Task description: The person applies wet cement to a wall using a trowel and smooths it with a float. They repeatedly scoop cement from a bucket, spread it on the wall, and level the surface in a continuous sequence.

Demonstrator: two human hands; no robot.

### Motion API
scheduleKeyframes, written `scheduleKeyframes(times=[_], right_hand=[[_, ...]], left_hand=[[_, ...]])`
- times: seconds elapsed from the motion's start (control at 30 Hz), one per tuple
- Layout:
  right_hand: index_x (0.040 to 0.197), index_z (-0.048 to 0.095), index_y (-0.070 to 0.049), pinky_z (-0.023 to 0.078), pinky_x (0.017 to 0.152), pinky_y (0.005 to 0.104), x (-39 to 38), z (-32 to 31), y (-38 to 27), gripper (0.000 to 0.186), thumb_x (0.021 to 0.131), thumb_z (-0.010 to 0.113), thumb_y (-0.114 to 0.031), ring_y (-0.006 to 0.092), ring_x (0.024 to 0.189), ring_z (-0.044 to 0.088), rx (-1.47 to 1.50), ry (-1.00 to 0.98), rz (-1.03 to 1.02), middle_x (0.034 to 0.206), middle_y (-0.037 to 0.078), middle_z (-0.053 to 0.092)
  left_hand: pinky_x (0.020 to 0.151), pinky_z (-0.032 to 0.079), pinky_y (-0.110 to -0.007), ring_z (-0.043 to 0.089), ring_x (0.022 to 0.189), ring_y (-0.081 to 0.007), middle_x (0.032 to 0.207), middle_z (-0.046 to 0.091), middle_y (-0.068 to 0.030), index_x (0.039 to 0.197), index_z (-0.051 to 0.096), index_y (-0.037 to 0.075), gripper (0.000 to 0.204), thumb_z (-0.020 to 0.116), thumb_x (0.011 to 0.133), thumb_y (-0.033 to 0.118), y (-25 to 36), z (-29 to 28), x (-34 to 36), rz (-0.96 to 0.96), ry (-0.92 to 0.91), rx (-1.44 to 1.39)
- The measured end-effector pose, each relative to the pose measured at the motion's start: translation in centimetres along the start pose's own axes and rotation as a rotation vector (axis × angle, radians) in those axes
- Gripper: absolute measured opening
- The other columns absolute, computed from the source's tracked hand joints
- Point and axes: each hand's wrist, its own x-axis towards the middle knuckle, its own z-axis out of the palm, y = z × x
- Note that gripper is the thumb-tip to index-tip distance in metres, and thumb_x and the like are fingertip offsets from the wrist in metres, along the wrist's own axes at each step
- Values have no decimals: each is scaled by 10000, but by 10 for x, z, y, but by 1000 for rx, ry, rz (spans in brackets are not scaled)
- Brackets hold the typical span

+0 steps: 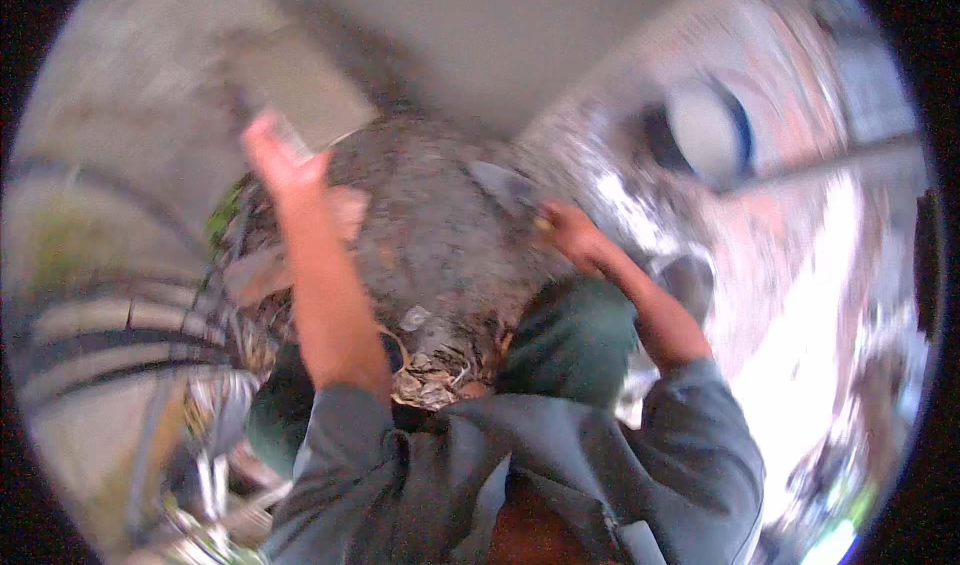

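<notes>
My left hand [286, 161] reaches forward on the left and grips the near edge of a flat, grey-tan rectangular block [308, 87]. Motion blurs its fingers. The block's far end lies against the grey wall area. Closer to the middle, my right hand [572, 237] is closed around the handle of a trowel [503, 186]. Its grey blade points left and away from me, over dark, rough soil [425, 215]. A reddish brick piece [262, 275] lies beside my left forearm.
A dark-rimmed bucket [748, 135] with pale grey contents stands at the right. Grey concrete [480, 35] rises ahead, forming a corner. Curved dark bars [110, 340] are at the left. Dry leaves and rubble [435, 380] lie between my knees.
</notes>
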Motion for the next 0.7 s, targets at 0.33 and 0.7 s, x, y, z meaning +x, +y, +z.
scheduleKeyframes(times=[0.33, 0.7], right_hand=[[1133, 606, -20, 526, 776, 493, -162, -129, -70, 371, 797, 719, -129, 422, 915, 658, -341, 47, -35, 940, 226, 667], [943, 694, 4, 577, 772, 495, -317, -134, -18, 160, 819, 620, -65, 400, 882, 710, -764, 1, 755, 875, 233, 711]], left_hand=[[1036, 473, -519, 592, 1215, -328, 1342, 618, -122, 1373, 546, 26, 534, 524, 952, 354, -61, -120, -48, -175, 201, 466], [1054, 455, -501, 582, 1224, -308, 1329, 625, -110, 1342, 576, 41, 506, 544, 943, 351, -88, -113, -43, -282, 116, 467]])
